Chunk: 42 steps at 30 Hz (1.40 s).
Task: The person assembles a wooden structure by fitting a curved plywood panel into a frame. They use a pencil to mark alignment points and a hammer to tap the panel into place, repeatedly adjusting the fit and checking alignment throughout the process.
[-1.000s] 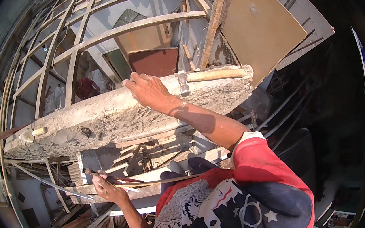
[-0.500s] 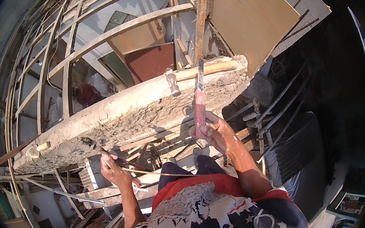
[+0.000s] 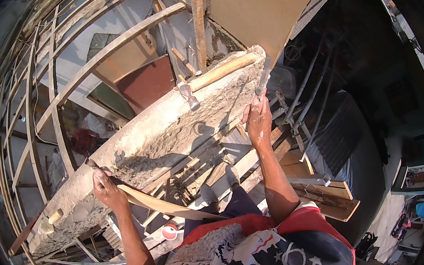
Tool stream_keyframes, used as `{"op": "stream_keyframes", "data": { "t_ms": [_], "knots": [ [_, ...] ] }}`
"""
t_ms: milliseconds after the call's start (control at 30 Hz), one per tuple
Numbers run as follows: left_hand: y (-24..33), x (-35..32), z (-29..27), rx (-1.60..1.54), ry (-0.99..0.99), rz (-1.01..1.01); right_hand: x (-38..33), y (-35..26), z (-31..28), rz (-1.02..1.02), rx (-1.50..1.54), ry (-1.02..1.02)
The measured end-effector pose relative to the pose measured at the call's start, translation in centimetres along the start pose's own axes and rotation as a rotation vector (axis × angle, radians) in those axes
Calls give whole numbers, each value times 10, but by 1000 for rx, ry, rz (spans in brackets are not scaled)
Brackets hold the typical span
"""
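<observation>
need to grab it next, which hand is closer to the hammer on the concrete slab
Right. The right hand is just past the hammer, gripping a tool. The left hand is far down the slab, holding a curved strip.

A long concrete beam (image 3: 169, 138), rough and crumbly on top, runs diagonally from lower left to upper right above a drop to timber scaffolding (image 3: 49, 93). The right hand (image 3: 259, 121) closes its grip around a slim metal tool (image 3: 263, 81) standing upright at the beam's far end. The left hand (image 3: 106, 188) holds a pale, thin strip (image 3: 161, 206) against the beam's near edge. A hammer (image 3: 213, 77) with a wooden handle lies on top of the beam, just left of the right hand.
</observation>
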<state>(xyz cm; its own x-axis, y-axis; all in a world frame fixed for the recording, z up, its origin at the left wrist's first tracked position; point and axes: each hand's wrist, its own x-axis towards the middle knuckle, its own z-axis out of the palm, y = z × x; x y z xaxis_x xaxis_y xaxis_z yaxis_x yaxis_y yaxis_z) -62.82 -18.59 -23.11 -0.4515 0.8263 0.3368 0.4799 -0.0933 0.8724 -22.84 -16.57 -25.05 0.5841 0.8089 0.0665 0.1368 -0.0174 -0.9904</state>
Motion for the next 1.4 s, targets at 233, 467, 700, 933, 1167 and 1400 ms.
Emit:
{"op": "stream_keyframes", "data": {
  "t_ms": [233,467,700,933,1167,1400],
  "knots": [
    [-42,43,8,-31,-62,-29,36,68,-14,-22,-245,250],
    [-67,45,26,28,-59,-37,72,109,-18,27,-391,374],
    [-86,35,33,241,-38,47,55,78,7,189,-38,223],
    [-87,34,41,281,-11,127,58,84,-2,355,75,233],
    [-81,34,42,352,-6,163,61,83,-11,473,270,113],
    [-87,33,44,313,-1,179,41,89,-3,533,440,109]
  ]
}}
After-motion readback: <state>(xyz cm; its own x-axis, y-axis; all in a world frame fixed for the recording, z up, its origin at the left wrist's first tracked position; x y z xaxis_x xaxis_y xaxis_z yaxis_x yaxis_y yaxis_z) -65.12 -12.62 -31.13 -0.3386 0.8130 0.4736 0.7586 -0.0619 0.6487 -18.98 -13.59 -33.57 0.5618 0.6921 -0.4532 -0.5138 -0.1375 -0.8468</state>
